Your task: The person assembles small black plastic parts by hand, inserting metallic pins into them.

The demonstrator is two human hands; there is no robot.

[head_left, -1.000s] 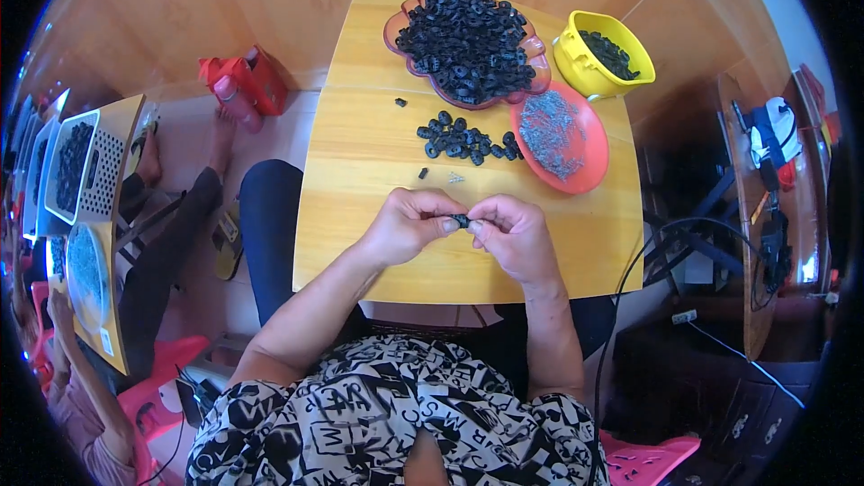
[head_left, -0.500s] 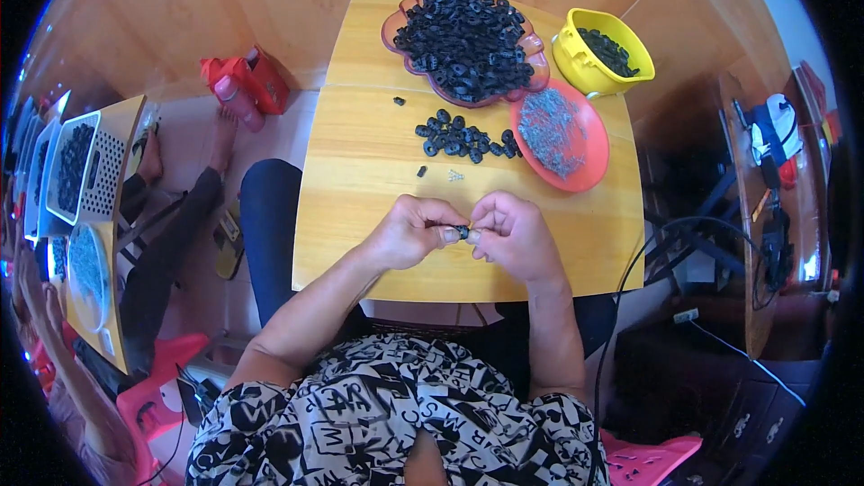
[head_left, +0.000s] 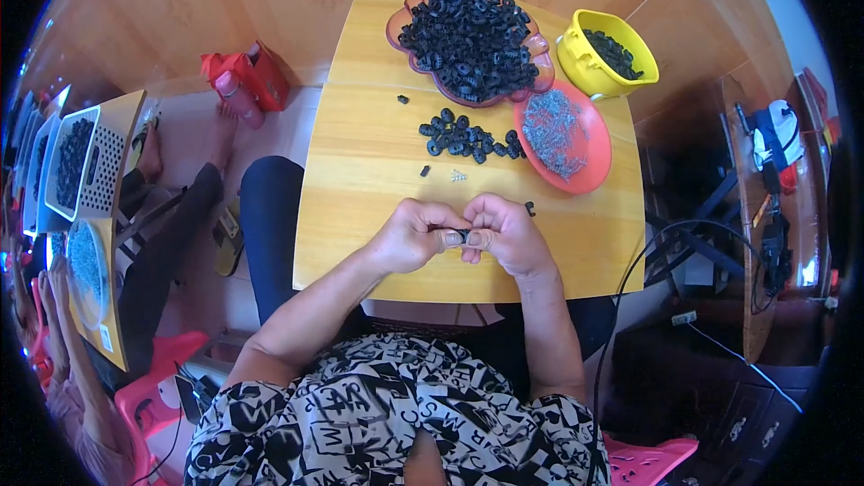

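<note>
My left hand (head_left: 416, 236) and my right hand (head_left: 507, 236) meet above the near half of the wooden table. Between their thumbs and fingertips they pinch a small black plastic part (head_left: 463, 235), mostly covered by the fingers. Just past my right hand's knuckles shows another small black piece (head_left: 529, 209). Farther off lie a single black piece (head_left: 425, 171) and a little group of screws (head_left: 459, 176). Beyond them spreads a loose cluster of round black parts (head_left: 461, 137).
A dark red scalloped tray (head_left: 542, 72) heaped with black parts stands at the back. To its right are a red plate (head_left: 596, 139) of small metal screws and a yellow basket (head_left: 580, 66). At far left, another person's arms (head_left: 67, 324) are beside a second table.
My right hand's fingers have curled in closer to my left thumb, covering more of the part. A black piece now shows beside my right knuckles. The view has shifted slightly.
</note>
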